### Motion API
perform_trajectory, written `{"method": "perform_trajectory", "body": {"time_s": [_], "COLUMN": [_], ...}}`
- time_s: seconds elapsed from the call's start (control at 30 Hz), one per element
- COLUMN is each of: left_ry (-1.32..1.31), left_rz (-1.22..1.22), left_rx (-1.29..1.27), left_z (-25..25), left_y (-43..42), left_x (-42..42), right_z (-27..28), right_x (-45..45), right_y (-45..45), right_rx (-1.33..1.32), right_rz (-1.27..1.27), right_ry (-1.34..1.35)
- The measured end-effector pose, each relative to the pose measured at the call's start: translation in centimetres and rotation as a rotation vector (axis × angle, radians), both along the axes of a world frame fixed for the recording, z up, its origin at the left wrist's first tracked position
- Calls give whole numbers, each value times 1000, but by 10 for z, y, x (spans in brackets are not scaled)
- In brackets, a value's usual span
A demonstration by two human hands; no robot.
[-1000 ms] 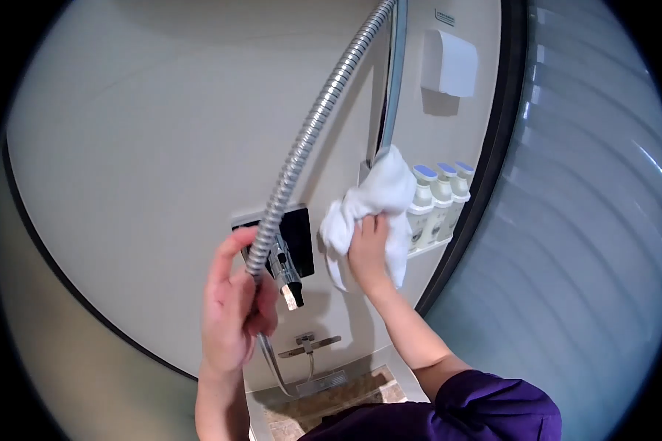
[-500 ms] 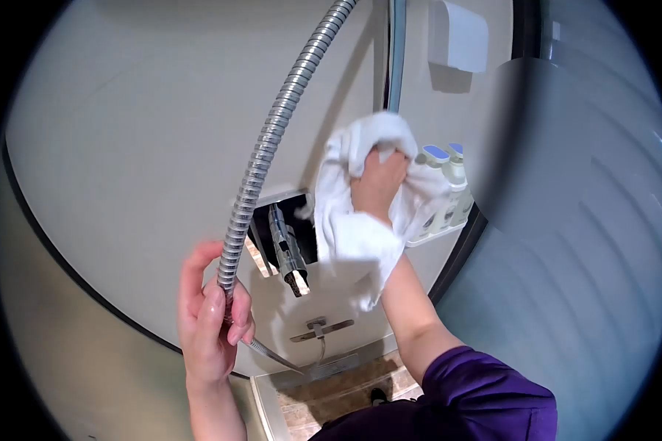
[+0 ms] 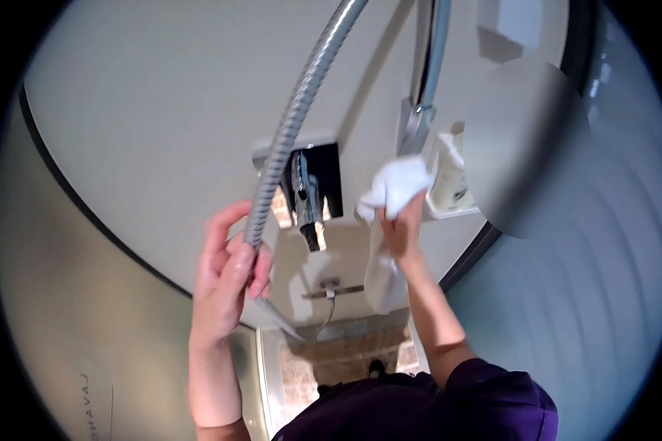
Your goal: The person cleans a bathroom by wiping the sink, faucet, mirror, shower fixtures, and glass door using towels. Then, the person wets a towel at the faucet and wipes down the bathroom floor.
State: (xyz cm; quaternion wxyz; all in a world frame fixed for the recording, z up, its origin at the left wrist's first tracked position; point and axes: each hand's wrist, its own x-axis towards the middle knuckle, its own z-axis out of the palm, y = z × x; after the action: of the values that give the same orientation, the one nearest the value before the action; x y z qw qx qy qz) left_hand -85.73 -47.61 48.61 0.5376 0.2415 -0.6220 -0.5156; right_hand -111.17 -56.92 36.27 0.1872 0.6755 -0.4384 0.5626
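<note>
My left hand [image 3: 224, 283] is closed around a ribbed metal shower hose [image 3: 290, 125], which rises in a curve past the top of the view. Below the fingers the hose runs on down toward the floor. My right hand [image 3: 404, 228] grips a bunched white cloth [image 3: 399, 185], partly blurred, with one end hanging down. The cloth is just below the lower end of a chrome shower rail [image 3: 413, 125]. Between my two hands, a chrome tap [image 3: 303, 195] juts out from a dark shiny plate [image 3: 327, 173] on the wall.
Pump bottles [image 3: 451, 173] stand on a white shelf [image 3: 452, 212] at the right. A white dispenser [image 3: 511, 22] hangs above them. Low on the wall is a small bracket fitting [image 3: 335, 292]. Frosted curved panels [image 3: 610, 242] flank both sides, and a tiled floor [image 3: 346, 353] shows below.
My right hand has moved lower with the cloth, which is now more bunched. My left hand stays on the hose. The whole view has shifted, showing the rail's lower end.
</note>
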Motion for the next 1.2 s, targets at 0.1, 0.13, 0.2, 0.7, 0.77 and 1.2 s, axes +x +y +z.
{"method": "perform_trajectory", "body": {"time_s": [0.1,0.13,0.2,0.7,0.77,1.2], "left_ry": [-61,-60,-131,-630,-630,-647], "left_rz": [-45,-64,28,448,457,674], "left_rx": [36,47,121,175,181,75], "left_z": [-35,-47,-67,-175,-176,-186], "left_y": [-15,-18,-20,-32,-33,11], "left_x": [-2,-2,-6,1,-4,80], "right_z": [49,45,-16,-321,-335,-456], "right_x": [39,48,58,90,101,14], "right_y": [-25,-40,-70,-33,-39,63], "right_rx": [-151,-151,-102,1030,1167,1397], "right_rz": [38,53,-87,327,217,-348], "right_ry": [5,143,216,516,468,-906]}}
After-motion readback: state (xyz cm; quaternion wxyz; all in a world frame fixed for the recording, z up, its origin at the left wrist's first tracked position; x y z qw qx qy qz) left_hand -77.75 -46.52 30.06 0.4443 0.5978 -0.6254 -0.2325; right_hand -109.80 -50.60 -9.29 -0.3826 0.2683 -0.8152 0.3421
